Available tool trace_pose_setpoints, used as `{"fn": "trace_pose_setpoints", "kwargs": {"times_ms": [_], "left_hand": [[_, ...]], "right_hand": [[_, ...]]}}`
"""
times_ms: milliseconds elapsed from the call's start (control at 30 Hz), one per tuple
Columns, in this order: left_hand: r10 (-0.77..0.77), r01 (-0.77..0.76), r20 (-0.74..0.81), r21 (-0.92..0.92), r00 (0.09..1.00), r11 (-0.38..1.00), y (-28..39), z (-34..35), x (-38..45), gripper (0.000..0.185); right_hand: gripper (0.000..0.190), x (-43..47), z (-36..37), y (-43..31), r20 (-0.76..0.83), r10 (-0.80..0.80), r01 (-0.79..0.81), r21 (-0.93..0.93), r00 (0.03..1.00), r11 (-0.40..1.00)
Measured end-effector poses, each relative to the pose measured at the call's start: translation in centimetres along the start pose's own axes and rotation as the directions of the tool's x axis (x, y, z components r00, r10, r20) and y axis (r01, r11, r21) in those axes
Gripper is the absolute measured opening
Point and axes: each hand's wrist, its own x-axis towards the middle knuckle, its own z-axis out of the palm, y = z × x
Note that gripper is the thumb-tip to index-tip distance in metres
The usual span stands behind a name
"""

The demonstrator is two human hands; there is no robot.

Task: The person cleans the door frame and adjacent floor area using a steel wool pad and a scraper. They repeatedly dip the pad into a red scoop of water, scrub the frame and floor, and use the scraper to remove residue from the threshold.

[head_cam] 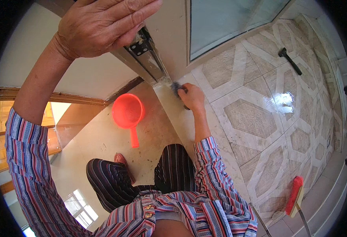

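My right hand (193, 96) grips a dark grey scouring pad (176, 86) down at the foot of the door frame. The pad touches the pale stone threshold (173, 109), whose surface looks wet and whitish beside it. Higher up, my left hand (102, 28) is laid with fingers outstretched against the metal door frame (152, 63), close to a black hinge (140, 47). Its thumb and palm are hidden. A red plastic dipper (128, 111) stands on the floor between the wall and the threshold, its handle pointing towards me.
A door with a glass panel (227, 26) stands at the top. On the patterned tiles (250, 118) lies a black-handled tool (290, 61). At lower right is a red-bristled brush (295, 195) on a pole. Wooden stairs (1, 142) are at left.
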Motion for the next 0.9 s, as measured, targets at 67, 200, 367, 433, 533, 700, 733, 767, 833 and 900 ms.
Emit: {"fn": "trace_pose_setpoints", "kwargs": {"times_ms": [67,200,367,433,533,700,733,767,833,900], "left_hand": [[-0.035,0.032,-0.135,-0.021,0.99,0.999,0.3,0.5,0.4,0.033],[0.076,-0.058,-0.263,0.076,0.962,0.995,-0.3,0.9,1.2,0.029],[0.005,-0.004,-0.148,0.007,0.989,1.0,0.2,0.2,0.9,0.028],[-0.007,0.004,-0.213,-0.017,0.977,1.0,0.3,0.3,0.9,0.029],[-0.016,0.012,-0.1,-0.042,0.995,0.999,-0.1,-0.5,0.7,0.03],[0.056,-0.056,-0.003,0.039,0.998,0.998,-0.7,-1.2,0.4,0.032],[0.032,-0.031,-0.116,0.009,0.993,0.999,-0.4,-0.6,0.5,0.032],[0.008,-0.014,-0.227,-0.026,0.974,1.0,0.0,0.3,0.6,0.032],[0.002,-0.009,-0.232,-0.029,0.973,1.0,-0.1,0.9,0.0,0.032],[-0.008,-0.002,-0.255,-0.04,0.967,0.999,-0.1,1.2,-0.3,0.032]], "right_hand": [[0.031,-0.1,-0.2,0.6,-0.003,0.078,-0.078,-0.123,0.997,0.989],[0.032,1.8,0.3,0.7,-0.507,0.033,-0.123,-0.144,0.861,0.982],[0.019,3.2,1.9,-0.5,-0.329,-0.24,0.032,-0.529,0.913,0.848],[0.018,2.1,2.7,-1.0,-0.084,-0.264,0.149,-0.647,0.961,0.747],[0.02,0.0,3.2,-1.3,0.146,-0.367,0.391,-0.462,0.919,0.796],[0.02,0.7,0.6,-0.5,-0.319,0.053,-0.146,-0.277,0.946,0.95],[0.024,1.4,0.2,-0.3,-0.49,-0.033,-0.099,-0.241,0.871,0.966],[0.024,2.1,0.0,-0.2,-0.475,-0.067,-0.058,-0.244,0.878,0.968],[0.025,2.7,0.6,-0.4,-0.643,-0.175,-0.014,-0.278,0.745,0.96],[0.017,1.7,2.3,-0.9,-0.483,-0.251,0.082,-0.343,0.839,0.936]]}}
